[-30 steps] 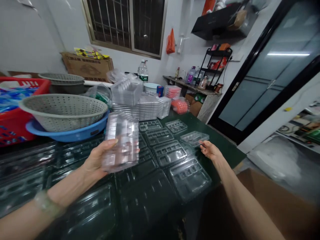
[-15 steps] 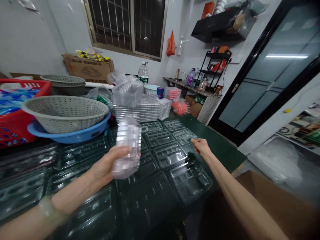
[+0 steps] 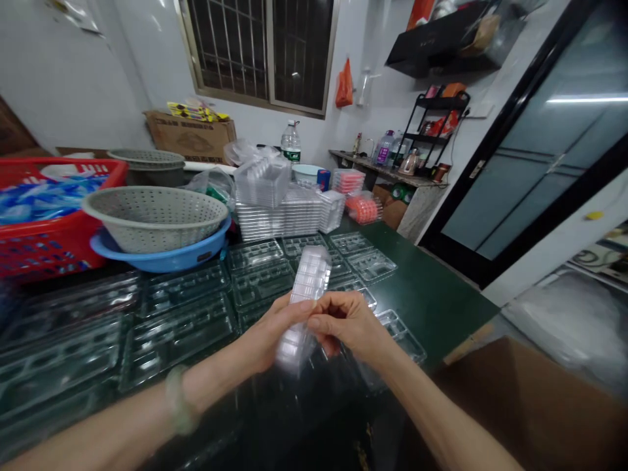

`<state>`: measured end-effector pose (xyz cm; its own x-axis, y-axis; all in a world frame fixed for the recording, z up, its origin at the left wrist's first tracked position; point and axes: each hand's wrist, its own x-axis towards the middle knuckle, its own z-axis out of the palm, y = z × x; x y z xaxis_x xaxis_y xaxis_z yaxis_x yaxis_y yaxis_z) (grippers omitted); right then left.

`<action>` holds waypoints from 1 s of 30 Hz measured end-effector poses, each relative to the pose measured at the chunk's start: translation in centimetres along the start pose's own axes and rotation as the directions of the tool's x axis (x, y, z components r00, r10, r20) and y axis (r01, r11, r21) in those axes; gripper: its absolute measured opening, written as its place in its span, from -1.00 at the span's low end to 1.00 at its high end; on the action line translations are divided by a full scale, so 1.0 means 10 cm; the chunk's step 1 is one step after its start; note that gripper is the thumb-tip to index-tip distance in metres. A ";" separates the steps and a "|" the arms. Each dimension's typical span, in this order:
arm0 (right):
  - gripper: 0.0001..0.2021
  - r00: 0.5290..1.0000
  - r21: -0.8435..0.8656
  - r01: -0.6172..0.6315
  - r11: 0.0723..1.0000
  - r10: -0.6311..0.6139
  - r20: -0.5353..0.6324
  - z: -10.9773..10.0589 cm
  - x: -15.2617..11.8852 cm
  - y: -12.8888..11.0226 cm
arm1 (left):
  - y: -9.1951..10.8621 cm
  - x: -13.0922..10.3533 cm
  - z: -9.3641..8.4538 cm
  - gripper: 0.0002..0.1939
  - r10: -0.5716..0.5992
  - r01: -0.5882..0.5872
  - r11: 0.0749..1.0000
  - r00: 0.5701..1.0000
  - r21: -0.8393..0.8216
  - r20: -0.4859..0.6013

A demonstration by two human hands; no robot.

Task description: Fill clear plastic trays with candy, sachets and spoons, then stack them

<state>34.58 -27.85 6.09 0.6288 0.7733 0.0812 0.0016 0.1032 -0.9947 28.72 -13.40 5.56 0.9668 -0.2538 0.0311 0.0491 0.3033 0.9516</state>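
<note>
My left hand (image 3: 275, 330) is closed around a stack of clear plastic trays (image 3: 310, 271), which it holds tilted above the table. Against the right edge of that stack, my right hand (image 3: 346, 324) is pinched, thumb and fingertips touching the trays' rim. Whether one tray is parted from the others there cannot be made out. Beneath and around both hands lie single clear compartment trays, laid side by side in rows, such as one at the left (image 3: 179, 333) and one at the far right (image 3: 370, 263).
On the dark green table (image 3: 441, 294) stand a grey colander (image 3: 157, 222) in a blue basin (image 3: 196, 254) and a red basket (image 3: 53, 242) of blue packets. Stacked clear containers (image 3: 279, 216) rise at the back. An open cardboard box (image 3: 530, 399) sits at the right.
My right hand has come left from the far right tray to the stack's edge. My left hand has carried the stack right, toward it. The view has shifted slightly left.
</note>
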 end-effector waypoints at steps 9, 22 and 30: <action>-0.85 0.983 0.083 0.125 0.989 -0.112 -0.146 -0.04 -0.12 0.01 | 0.01 0.13 0.11 -0.65 0.056 -0.055 0.998 0.998 0.014 -0.011; -0.87 0.993 0.062 0.077 0.995 -0.071 -0.093 -0.14 -0.14 0.04 | -0.02 0.14 0.17 -0.63 0.080 -0.084 0.995 0.994 0.048 0.070; -0.83 0.937 -0.524 0.226 0.821 -0.330 -0.114 -0.14 -0.41 -0.21 | -0.01 0.22 0.11 -0.59 -0.007 0.008 1.000 0.996 0.009 -0.091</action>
<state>33.08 -32.07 7.75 0.6770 0.6195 0.3973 0.5509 -0.0687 -0.8317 30.57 -15.03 5.89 0.9852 -0.1715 -0.0037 0.0545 0.2925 0.9547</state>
